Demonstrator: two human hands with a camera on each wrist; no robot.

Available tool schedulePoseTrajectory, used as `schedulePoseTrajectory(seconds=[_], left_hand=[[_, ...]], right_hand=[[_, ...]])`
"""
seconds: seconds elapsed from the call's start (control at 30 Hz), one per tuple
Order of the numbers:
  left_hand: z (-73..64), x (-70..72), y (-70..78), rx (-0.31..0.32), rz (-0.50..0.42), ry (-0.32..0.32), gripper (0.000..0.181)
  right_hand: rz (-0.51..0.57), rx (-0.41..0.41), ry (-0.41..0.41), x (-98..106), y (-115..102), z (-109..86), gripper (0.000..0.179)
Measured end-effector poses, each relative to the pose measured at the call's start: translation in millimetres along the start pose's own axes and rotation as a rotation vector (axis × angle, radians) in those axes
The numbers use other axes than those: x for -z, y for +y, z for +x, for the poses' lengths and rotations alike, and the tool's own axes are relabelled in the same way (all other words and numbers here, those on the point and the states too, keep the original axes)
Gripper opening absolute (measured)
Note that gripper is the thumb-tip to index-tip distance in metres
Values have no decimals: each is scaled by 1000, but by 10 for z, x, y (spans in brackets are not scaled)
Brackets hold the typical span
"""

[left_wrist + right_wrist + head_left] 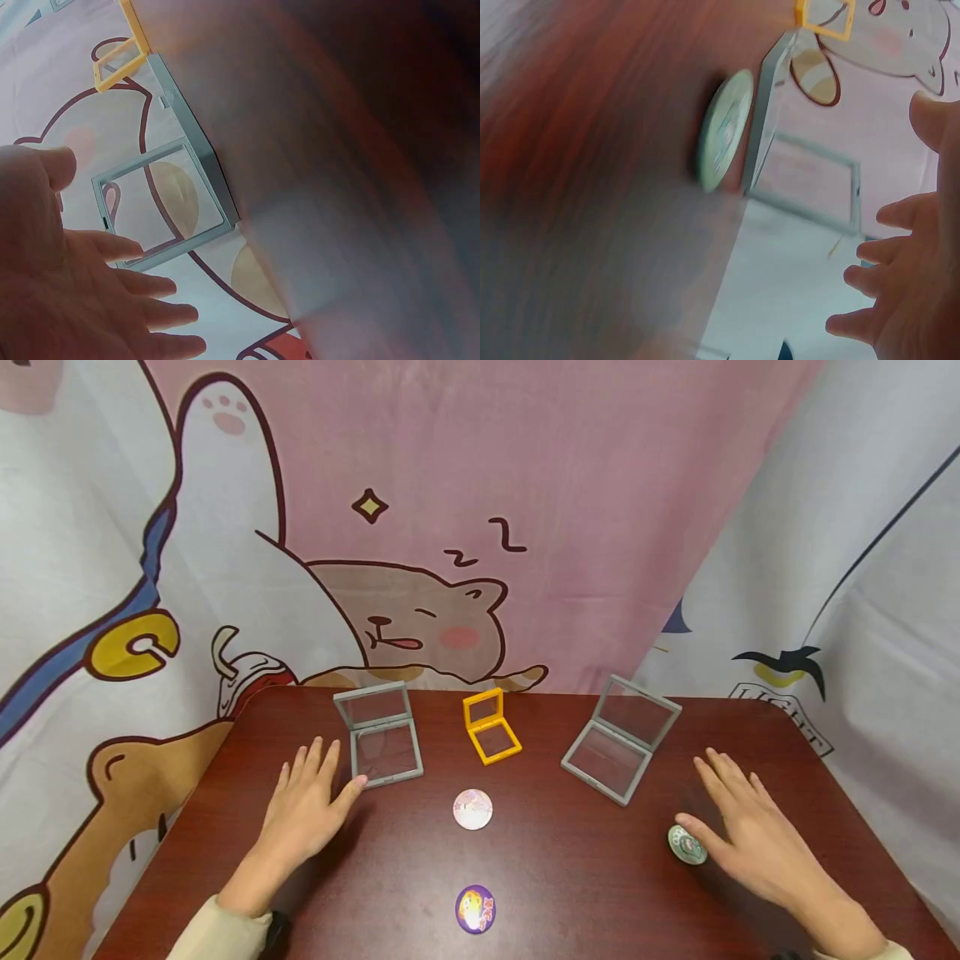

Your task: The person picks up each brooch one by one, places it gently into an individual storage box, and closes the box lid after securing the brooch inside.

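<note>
My left hand (303, 806) hovers with fingers spread beside a grey hinged display frame (386, 752), its thumb tip overlapping the frame's near left corner in the head view. Over on the right, my right hand (757, 835) is stretched out and holds nothing. Its thumb overlaps the edge of a round green badge (686, 847) in the head view; the right wrist view shows the badge (726, 131) on the table, apart from the fingers. A second grey hinged frame (609, 762) stands propped ahead of that hand. Between the two grey ones is a small yellow hinged frame (495, 739).
A pale pink round badge (472, 810) lies mid-table, with a purple round badge (476, 909) nearer the front. The dark red-brown wooden table (570, 877) meets a cartoon-printed curtain (585, 527) at its back and sides.
</note>
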State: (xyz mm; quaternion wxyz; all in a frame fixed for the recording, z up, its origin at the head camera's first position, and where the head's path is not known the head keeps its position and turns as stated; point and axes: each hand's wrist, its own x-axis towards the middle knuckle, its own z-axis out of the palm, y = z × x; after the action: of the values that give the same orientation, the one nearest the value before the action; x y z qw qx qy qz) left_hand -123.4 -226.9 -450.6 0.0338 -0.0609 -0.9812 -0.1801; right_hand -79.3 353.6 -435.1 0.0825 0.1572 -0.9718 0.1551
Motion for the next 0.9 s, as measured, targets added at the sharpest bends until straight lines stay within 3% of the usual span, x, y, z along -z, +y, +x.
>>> schedulePoseTrajectory(seconds=[0.4,0.63,0.9], left_hand=[[115,-13,59,33,-49,36,73],[174,-10,77,44,-65,50,66],[206,-5,108,119,-112,-30,64]], right_hand=[[-12,109,6,-90,-470,303,81],[-8,141,-33,-176,-673,443,79],[-7,193,-29,-306,-851,564,75]])
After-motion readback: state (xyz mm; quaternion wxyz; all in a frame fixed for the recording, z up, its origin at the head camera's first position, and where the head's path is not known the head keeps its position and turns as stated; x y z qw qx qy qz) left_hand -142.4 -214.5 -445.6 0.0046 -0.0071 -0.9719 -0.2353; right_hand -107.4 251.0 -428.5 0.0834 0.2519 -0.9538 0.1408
